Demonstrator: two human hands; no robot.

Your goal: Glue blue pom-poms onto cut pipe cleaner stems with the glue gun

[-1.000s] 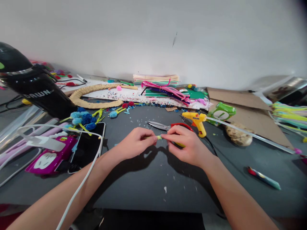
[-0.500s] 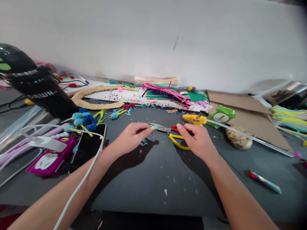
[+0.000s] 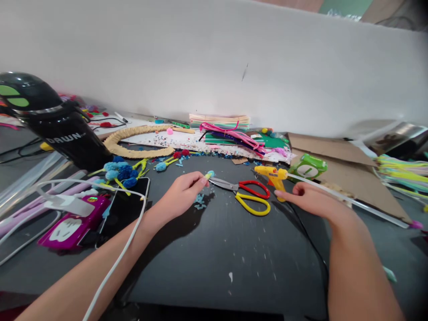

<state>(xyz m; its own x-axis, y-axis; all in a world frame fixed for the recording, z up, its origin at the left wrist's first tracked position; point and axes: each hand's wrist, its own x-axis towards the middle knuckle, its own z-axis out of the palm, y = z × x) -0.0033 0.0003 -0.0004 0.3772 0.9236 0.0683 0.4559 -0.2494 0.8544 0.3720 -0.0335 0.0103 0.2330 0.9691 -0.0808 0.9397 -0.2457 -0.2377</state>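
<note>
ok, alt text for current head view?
Left hand pinches a small, fuzzy blue-and-yellow piece; right hand is at a yellow plastic glue gun. Metal scissors with red and yellow handles lie between them on a dark grey table.

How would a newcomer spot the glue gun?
On the dark table, find the scissors. Just right of them, by the right hand, is the glue gun: a yellow pistol shape with a long pale stick out its back, unlike the scissors' open loops.
</note>
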